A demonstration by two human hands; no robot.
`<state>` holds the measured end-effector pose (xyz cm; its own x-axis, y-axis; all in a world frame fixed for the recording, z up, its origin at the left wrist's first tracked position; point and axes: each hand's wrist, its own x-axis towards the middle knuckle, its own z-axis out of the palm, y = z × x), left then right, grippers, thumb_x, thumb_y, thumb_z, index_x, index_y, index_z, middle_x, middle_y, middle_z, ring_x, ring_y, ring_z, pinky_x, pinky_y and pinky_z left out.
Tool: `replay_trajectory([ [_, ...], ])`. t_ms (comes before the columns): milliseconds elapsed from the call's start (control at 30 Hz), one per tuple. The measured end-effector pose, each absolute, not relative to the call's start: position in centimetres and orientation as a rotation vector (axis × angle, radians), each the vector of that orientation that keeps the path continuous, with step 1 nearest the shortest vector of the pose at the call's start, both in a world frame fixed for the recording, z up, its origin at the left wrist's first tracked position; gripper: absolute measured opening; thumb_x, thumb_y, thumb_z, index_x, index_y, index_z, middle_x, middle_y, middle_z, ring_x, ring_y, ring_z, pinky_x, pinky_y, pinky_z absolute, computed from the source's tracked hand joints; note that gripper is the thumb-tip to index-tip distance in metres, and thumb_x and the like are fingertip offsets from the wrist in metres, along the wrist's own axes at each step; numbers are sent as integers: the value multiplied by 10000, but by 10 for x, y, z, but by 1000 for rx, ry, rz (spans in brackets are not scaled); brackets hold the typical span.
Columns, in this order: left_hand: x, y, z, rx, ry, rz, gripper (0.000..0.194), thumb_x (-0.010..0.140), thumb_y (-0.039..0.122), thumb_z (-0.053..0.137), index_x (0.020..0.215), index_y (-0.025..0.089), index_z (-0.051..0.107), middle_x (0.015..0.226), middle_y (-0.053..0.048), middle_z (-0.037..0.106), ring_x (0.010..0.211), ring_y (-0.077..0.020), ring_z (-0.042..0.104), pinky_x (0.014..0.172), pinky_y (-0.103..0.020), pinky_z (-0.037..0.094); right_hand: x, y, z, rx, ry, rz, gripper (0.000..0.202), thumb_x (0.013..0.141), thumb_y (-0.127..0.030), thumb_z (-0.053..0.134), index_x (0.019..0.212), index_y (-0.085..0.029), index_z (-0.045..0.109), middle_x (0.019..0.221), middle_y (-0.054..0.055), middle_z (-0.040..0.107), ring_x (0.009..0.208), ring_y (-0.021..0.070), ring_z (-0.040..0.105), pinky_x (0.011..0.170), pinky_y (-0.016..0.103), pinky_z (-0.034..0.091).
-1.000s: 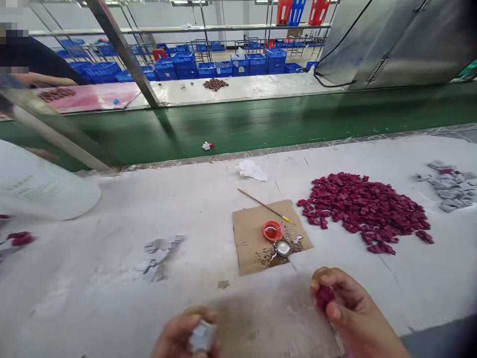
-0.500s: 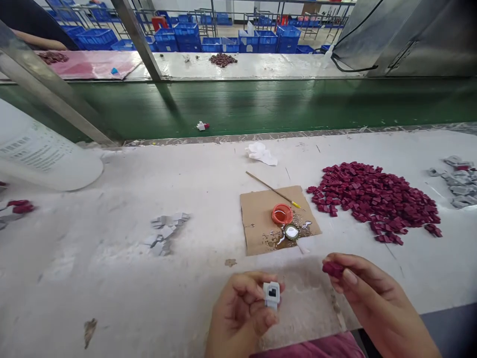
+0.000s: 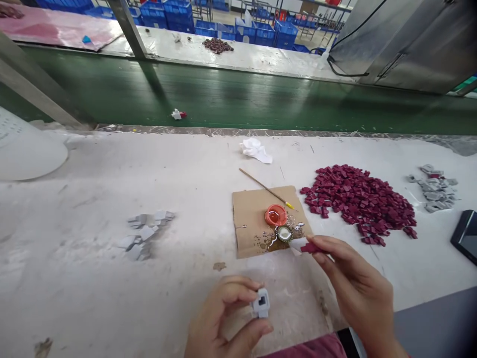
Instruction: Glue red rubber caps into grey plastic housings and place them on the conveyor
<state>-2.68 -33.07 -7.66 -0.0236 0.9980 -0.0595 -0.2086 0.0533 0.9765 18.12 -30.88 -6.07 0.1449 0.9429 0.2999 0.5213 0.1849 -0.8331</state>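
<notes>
The right hand [image 3: 354, 288] has moved forward from its position half a second ago and now holds a small maroon piece [image 3: 308, 247] pinched at its fingertips, just at the near edge of the cardboard square [image 3: 249, 219], close beside the metal cap [image 3: 283, 233] and the orange cap [image 3: 276, 216]. The left hand [image 3: 223, 323] stays low and near, fingers closed on a grey housing [image 3: 261, 303] with its square opening facing up — the two parts remain well apart. A thin brush [image 3: 265, 188] lies across the cardboard's far corner. Right of it sits the maroon pile [image 3: 359, 201]; further right, grey parts [image 3: 434, 188] and a dark phone [image 3: 465, 234]. More grey pieces [image 3: 143, 233] lie left. Nothing stands between the hands.
</notes>
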Motion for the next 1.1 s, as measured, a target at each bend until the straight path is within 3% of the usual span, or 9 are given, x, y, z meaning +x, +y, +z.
replay_trajectory([
  [200,-39,-324,-87,1631,1160,1153,303,714,198,784,979,272,657,914,9,738,787,-139,708,703,-159,566,183,-280,-59,-1290,-2037,116,404,848,2,559,1160,-245,632,1046,54,687,972,173,637,842,321,553],
  [333,-34,-329,-90,1580,1220,1186,244,778,208,728,1002,268,653,953,8,714,852,-125,692,771,-144,554,185,-273,-60,-1223,-2192,87,435,855,23,516,1197,-228,609,1046,71,684,976,188,632,822,347,552],
  [533,-33,-332,-95,1764,1229,1164,286,790,82,670,1037,215,612,980,-19,698,896,-117,687,840,-131,520,186,-273,-59,-1188,-2305,86,467,844,54,505,1232,-194,583,1077,93,669,1006,193,608,848,355,538],
  [700,-32,-332,-99,1895,1278,1086,273,794,66,670,1020,200,594,914,-24,684,863,-118,691,814,-149,530,177,-287,-52,-1256,-2109,172,396,842,-21,596,1175,-234,608,1026,64,673,964,185,632,809,328,551],
  [900,-32,-334,-101,1903,1322,1040,225,816,91,660,996,209,594,870,-11,683,811,-129,689,773,-178,546,150,-314,-58,-1345,-1852,475,121,885,-191,608,984,-223,669,786,20,706,722,152,671,641,246,577],
  [1100,-33,-334,-97,1878,1318,1047,212,830,84,646,997,203,594,868,-5,678,806,-123,683,784,-168,535,139,-323,-69,-1346,-1829,526,119,881,-200,608,955,-223,699,764,21,705,707,154,673,631,245,576],
])
